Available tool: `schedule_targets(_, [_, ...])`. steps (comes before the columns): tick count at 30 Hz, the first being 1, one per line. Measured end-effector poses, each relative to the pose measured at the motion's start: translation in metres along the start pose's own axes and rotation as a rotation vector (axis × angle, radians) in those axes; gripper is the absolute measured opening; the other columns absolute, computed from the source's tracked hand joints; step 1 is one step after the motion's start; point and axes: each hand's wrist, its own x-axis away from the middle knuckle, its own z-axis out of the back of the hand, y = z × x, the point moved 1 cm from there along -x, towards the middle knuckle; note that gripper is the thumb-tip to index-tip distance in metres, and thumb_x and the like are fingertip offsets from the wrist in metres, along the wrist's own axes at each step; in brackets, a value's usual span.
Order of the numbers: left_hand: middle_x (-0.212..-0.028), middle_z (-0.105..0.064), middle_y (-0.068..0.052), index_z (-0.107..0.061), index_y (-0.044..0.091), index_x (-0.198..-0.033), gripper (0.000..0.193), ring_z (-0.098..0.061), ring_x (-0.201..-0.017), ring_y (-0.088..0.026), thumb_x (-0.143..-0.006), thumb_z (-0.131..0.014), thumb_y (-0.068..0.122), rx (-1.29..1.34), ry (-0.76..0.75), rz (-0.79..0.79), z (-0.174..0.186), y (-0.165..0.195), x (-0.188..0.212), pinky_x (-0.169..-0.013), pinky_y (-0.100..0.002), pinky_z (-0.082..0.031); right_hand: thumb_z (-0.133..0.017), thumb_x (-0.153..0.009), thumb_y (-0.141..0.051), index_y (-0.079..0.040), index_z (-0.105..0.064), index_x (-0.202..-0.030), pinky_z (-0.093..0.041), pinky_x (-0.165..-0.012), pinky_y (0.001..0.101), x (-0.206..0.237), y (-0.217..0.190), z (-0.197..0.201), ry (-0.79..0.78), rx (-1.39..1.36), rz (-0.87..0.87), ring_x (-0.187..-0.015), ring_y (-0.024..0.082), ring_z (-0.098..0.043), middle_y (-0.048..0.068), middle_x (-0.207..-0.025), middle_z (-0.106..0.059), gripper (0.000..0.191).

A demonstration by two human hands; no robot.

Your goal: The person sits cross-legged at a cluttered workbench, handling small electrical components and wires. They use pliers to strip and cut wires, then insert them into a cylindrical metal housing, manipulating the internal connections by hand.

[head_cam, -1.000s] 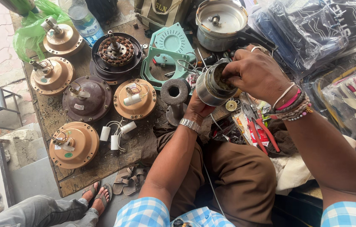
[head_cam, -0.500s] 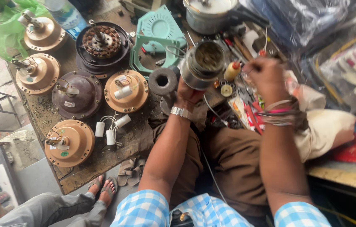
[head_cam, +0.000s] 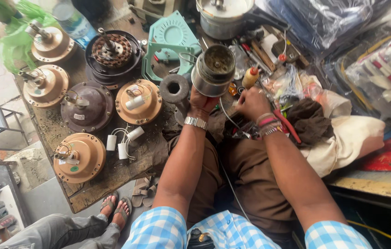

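My left hand (head_cam: 201, 104) grips a grey metal motor cylinder (head_cam: 213, 70) from below and holds it tilted, its open end facing up. A metal watch sits on that wrist. My right hand (head_cam: 252, 102), with several bangles and threads on the wrist, is closed low among small tools on the bench, beside a small yellow bottle with a red cap (head_cam: 250, 77). What its fingers hold is hidden. A thin wire runs down from the cylinder over my brown trousers.
Several round fan motor housings (head_cam: 79, 157) lie on a worn wooden board at left, with white capacitors (head_cam: 122, 142), a black ring (head_cam: 174, 89) and a green plastic frame (head_cam: 172, 39). A metal pot (head_cam: 223, 16) stands behind. Bagged goods fill the right. Another person's sandalled feet (head_cam: 117, 210) rest below the board.
My right hand has left the cylinder and dropped to the tools on the bench. My left hand keeps the cylinder, now tipped with its open end upward.
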Motion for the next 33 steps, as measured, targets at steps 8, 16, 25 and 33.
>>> schedule_targets(8, [-0.142, -0.06, -0.017, -0.051, 0.004, -0.146, 0.054, -0.061, -0.13, -0.032, -0.101, -0.069, 0.026, -0.034, -0.032, -0.005, -0.008, 0.004, 0.003, -0.114, -0.053, -0.049, -0.075, -0.096, -0.009, 0.001, -0.062, -0.114, -0.052, -0.06, 0.0271, 0.015, 0.007, 0.059, 0.053, -1.344, 0.095, -0.071, 0.016, -0.063, 0.015, -0.099, -0.076, 0.024])
schedule_targets(16, [-0.136, -0.064, -0.018, -0.054, -0.001, -0.142, 0.046, -0.065, -0.124, -0.03, -0.102, -0.069, 0.017, -0.048, -0.003, -0.023, -0.011, 0.002, 0.0, -0.11, -0.048, -0.053, -0.078, -0.092, -0.022, -0.01, -0.073, -0.125, -0.059, -0.072, 0.0311, 0.006, -0.036, 0.173, 0.051, -0.495, 0.446, -0.082, 0.017, -0.068, 0.008, -0.1, -0.073, 0.035])
schedule_targets(25, [-0.129, -0.067, -0.019, -0.057, -0.003, -0.136, 0.042, -0.069, -0.115, -0.027, -0.101, -0.07, 0.015, -0.093, -0.012, 0.007, -0.014, 0.0, 0.002, -0.102, -0.042, -0.059, -0.078, -0.086, -0.025, -0.013, -0.08, -0.109, -0.055, -0.093, 0.0407, -0.017, -0.087, 0.165, 0.106, 0.28, 0.66, -0.1, 0.026, -0.067, 0.007, -0.101, -0.07, 0.026])
schedule_targets(33, [-0.127, -0.068, -0.02, -0.058, -0.005, -0.136, 0.041, -0.07, -0.113, -0.027, -0.101, -0.071, 0.01, -0.151, -0.021, -0.001, -0.009, -0.001, -0.001, -0.099, -0.042, -0.06, -0.072, -0.094, -0.033, -0.012, -0.078, -0.118, -0.054, -0.099, 0.0405, -0.028, -0.095, 0.185, -0.248, 0.177, 0.321, -0.102, 0.026, -0.071, 0.011, -0.107, -0.073, 0.032])
